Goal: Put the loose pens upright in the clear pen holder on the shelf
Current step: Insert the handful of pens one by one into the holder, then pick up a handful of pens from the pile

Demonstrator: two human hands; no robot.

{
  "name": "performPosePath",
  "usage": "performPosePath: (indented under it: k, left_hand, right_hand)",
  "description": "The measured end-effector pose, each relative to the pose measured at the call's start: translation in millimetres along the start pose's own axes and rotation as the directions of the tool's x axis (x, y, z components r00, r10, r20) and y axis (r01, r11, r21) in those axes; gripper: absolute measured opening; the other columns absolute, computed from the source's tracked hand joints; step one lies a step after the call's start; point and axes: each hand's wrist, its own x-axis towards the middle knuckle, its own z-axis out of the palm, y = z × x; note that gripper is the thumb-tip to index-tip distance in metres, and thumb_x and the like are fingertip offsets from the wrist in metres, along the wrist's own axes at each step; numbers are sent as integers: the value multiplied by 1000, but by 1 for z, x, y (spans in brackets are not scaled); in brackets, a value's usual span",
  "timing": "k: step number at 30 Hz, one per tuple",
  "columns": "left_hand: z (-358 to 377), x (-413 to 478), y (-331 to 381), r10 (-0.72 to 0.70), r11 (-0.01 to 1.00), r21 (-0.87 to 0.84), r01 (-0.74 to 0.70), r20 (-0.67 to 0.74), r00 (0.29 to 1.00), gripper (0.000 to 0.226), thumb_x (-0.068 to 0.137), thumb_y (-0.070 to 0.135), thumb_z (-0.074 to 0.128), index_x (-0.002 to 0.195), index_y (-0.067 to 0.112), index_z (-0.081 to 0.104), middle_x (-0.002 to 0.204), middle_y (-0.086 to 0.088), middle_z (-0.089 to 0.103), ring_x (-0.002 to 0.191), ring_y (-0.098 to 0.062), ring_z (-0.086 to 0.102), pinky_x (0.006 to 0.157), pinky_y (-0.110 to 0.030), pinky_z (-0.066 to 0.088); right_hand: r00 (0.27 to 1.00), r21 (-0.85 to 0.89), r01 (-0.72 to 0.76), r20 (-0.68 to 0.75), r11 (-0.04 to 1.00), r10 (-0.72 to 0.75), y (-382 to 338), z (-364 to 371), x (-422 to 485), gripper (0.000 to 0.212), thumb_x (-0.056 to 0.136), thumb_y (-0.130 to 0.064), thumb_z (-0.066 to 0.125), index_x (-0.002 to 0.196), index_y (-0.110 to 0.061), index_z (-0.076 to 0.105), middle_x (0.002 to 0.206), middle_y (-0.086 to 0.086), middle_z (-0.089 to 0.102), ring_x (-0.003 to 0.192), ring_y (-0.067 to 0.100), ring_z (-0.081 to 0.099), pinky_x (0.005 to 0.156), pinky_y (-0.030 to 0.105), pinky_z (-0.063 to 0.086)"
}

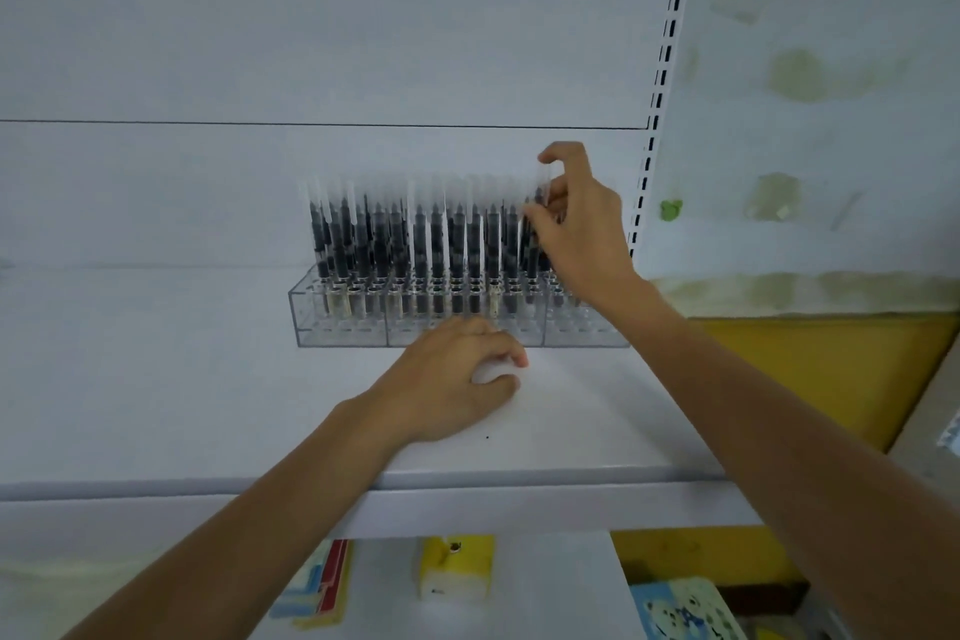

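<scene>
A clear pen holder [343, 330] stands on the white shelf [156, 379], against the back panel. Several black pens with clear caps [436, 244] stand upright in its rear rows; the front holes are bare. My right hand [576, 229] is at the holder's right end, fingers pinched on an upright pen [543, 182] whose clear cap shows above the thumb. My left hand [457, 374] rests on the shelf just in front of the holder, curled over something white that I cannot make out.
A slotted upright rail [662, 68] runs down the right of the back panel. Below the shelf's front edge [467, 504] lie a yellow box [457, 569], coloured booklets [322, 582] and a patterned blue item [685, 608]. A yellow surface [831, 369] is at the right.
</scene>
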Motion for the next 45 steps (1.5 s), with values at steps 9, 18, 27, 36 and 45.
performPosePath:
  k: [9, 18, 27, 36, 45]
  left_hand:
    - [-35, -25, -19, -20, 992, -123, -15, -278, 960, 14, 91, 17, 55, 100, 18, 65, 98, 7, 54, 84, 3, 50, 72, -8, 37]
    - [-168, -213, -119, -342, 939, -133, 317, -461, 819, 25, 86, 6, 60, 81, 31, 59, 91, 13, 61, 81, 12, 54, 66, -1, 39]
    - [-235, -403, -187, -567, 806, -213, 552, -545, 618, 21, 91, 11, 54, 81, 27, 63, 86, 13, 62, 78, 4, 56, 60, -9, 43]
    - [-277, -438, -288, -654, 734, -265, 625, -522, 547, 16, 93, 15, 50, 85, 25, 60, 89, 14, 62, 84, 2, 54, 66, -1, 36]
    - [-300, -364, -396, -565, 809, -160, 566, -477, 673, 11, 91, 14, 54, 98, 15, 62, 99, 2, 58, 84, -7, 53, 68, 1, 35]
  right_hand:
    - [984, -297, 2, -170, 955, -56, -30, 0, -12, 41, 86, -6, 55, 126, -14, 54, 108, 12, 55, 93, 25, 54, 62, 28, 38]
    - [927, 92, 317, 181, 944, -329, -241, 150, -12, 41, 90, -9, 52, 130, -7, 53, 119, 9, 59, 111, 24, 54, 90, 41, 47]
    - [802, 224, 273, 484, 936, -350, -385, 313, -62, 37, 93, -18, 48, 129, -11, 54, 128, 6, 54, 118, 22, 49, 93, 31, 38]
    - [792, 244, 55, 580, 968, -191, -406, 396, -34, 23, 86, -10, 56, 106, -3, 63, 108, 11, 65, 101, 27, 59, 90, 40, 47]
    - [817, 178, -16, 569, 984, -90, -390, 463, 37, 26, 89, -11, 53, 114, -12, 60, 99, -1, 59, 88, 15, 55, 74, 22, 42]
